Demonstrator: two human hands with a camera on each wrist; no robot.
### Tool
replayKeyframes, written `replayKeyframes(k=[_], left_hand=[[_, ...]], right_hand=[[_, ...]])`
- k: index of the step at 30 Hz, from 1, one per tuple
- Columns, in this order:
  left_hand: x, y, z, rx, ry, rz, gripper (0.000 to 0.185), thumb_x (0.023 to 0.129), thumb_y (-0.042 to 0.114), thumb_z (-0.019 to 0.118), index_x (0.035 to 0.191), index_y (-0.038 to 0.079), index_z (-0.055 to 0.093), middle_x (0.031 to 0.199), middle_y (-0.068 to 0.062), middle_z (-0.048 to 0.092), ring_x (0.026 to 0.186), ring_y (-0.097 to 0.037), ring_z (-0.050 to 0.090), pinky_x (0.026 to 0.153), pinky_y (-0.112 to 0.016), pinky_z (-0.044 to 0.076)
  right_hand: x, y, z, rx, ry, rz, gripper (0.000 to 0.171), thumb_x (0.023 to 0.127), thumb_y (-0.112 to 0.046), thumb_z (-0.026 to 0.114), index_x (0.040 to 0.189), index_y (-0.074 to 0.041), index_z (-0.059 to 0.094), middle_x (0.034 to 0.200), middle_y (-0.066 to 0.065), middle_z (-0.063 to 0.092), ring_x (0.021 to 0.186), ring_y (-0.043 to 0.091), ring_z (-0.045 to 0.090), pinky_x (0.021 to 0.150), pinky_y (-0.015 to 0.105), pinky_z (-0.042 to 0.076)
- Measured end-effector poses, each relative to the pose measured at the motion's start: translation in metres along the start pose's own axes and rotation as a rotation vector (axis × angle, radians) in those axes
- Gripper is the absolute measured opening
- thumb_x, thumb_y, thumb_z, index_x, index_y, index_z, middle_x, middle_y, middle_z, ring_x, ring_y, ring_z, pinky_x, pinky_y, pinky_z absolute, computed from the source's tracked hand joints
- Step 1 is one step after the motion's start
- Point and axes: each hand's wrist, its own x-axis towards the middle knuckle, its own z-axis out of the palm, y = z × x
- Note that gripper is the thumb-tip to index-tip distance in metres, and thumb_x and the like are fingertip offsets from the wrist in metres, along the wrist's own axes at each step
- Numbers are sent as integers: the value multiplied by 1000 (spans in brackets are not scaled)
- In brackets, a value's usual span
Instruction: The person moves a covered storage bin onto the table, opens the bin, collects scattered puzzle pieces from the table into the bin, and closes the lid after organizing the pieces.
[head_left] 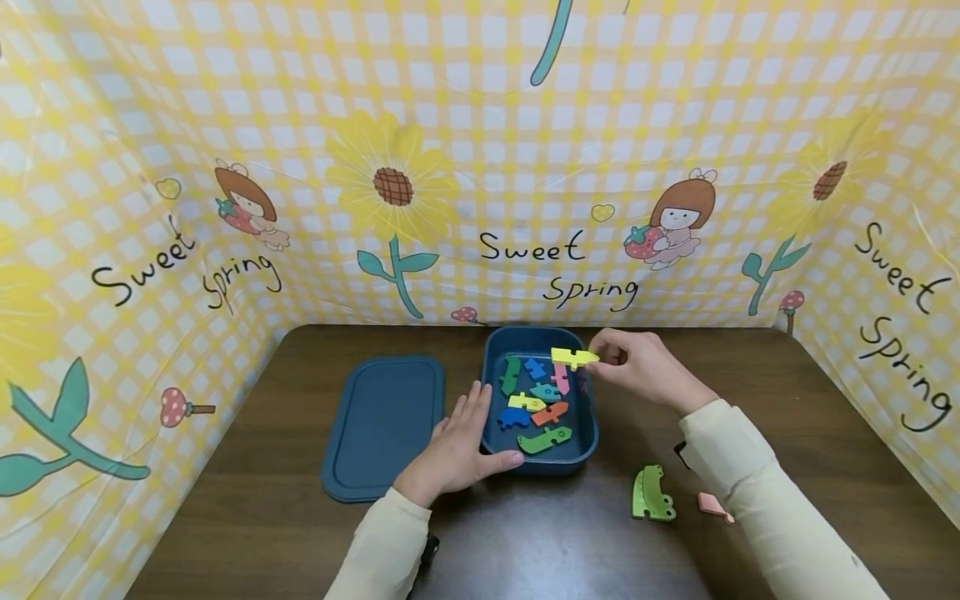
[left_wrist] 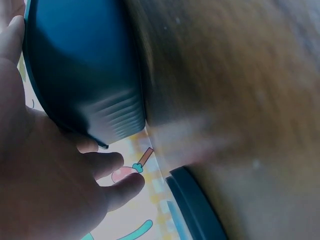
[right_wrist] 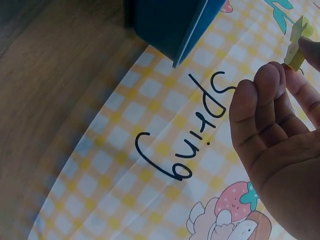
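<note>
A blue plastic box [head_left: 591, 437] stands on the table with several flat, colourful puzzle pieces in it. Along its left wall and near rim lies my left hand [head_left: 454, 450], fingers extended and thumb over the front edge. My right hand [head_left: 641, 367] pinches a yellow puzzle piece [head_left: 570, 358] between thumb and finger, above the box's far right part. In the right wrist view the same yellow piece [right_wrist: 295, 52] shows at the fingertips. Inside the box are a green crocodile-like piece [head_left: 545, 440], a blue piece [head_left: 513, 418], an orange piece [head_left: 551, 413] and others.
A flat blue lid [head_left: 386, 425] lies on the brown table [head_left: 262, 467] left of the box. To the right are a green frog-like piece [head_left: 649, 495] and a pink piece [head_left: 712, 504], partly beside my right sleeve. A yellow checked cloth [head_left: 450, 167] surrounds the table's back and sides.
</note>
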Motion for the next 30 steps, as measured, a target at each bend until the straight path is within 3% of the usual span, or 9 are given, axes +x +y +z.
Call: replayKeyframes(k=[15,30], left_hand=[[1,0,0,-4,-11,-13,110,88,65,66,164,15,5,169,-6,-2,153,-34,3,116,-64,9],[1,-1,0,5,-16,-17,109,88,65,66,164,16,4,169,-5,-3,153,-34,2,116,-64,8]], right_hand=[[25,-5,6,-11,-46,14,11,94,-25,74,100,-18,69,76,-1,59,69,19,54,60,36,46],[50,-1,14,-40,-90,36,13,93,-27,75,98,-16,69,68,1,54,60,20,50,53,34,38]])
